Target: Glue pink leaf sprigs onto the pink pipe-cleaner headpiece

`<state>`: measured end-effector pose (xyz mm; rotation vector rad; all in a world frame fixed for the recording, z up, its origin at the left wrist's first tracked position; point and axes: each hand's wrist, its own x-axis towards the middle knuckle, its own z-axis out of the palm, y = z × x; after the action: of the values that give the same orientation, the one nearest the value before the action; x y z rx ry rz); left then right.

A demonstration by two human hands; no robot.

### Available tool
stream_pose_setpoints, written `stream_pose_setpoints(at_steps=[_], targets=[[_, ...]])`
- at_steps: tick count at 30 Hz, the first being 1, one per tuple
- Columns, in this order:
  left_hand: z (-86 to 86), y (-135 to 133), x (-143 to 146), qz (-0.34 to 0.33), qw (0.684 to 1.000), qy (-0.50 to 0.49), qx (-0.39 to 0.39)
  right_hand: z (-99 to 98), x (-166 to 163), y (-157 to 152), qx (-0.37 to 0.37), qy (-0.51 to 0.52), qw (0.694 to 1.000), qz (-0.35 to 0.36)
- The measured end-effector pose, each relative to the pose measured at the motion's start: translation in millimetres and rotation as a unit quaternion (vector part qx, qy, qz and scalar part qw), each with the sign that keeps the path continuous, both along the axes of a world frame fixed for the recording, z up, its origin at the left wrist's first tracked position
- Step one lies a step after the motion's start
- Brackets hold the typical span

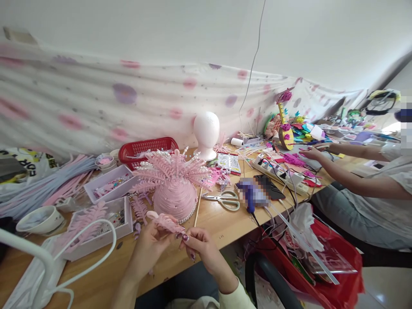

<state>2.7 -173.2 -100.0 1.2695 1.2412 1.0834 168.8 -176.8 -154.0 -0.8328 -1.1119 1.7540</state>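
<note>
A pink fuzzy leaf-shaped piece [165, 222] lies between my two hands near the table's front edge. My left hand [151, 238] is closed around its left part. With thumb and fingers pinched, my right hand [198, 242] grips its right end. Just behind them stands a pink dome-shaped headpiece [175, 197], wound with cord, edged with pearls and topped by pink fronds and beaded stems. Loose pink fronds [92, 216] rest in the white box to the left. Scissors [225, 199] lie to the right of the dome.
A white foam head [206, 133] and a red basket [148, 150] stand behind. Blue-and-pink stems [48, 184] and a white tubular stand [41, 257] are at left. A power strip [280, 171] with cables lies right. Beyond it, a co-worker's hands [312, 154] work over craft pieces. A red bag [341, 257] sits below.
</note>
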Motion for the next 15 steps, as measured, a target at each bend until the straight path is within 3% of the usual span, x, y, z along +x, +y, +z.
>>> stream_pose_setpoints(at_steps=[4,8,11,15], targets=[[-11.7,-8.0,1.5,0.028,1.0,-0.012,0.002,-3.4,3.5,-8.2,0.02,-0.047,0.999,-0.001],[-35.5,-8.6,-14.6,0.154,0.988,-0.006,0.001,-11.0,12.5,5.0,0.065,-0.126,0.99,-0.025],[-52.4,-6.8,-30.9,0.211,0.977,0.001,-0.027,-17.2,20.0,23.8,0.122,-0.222,0.964,-0.078],[-72.3,-7.3,-48.0,0.229,0.97,0.022,-0.075,-24.3,26.8,36.7,0.147,-0.303,0.938,-0.087]])
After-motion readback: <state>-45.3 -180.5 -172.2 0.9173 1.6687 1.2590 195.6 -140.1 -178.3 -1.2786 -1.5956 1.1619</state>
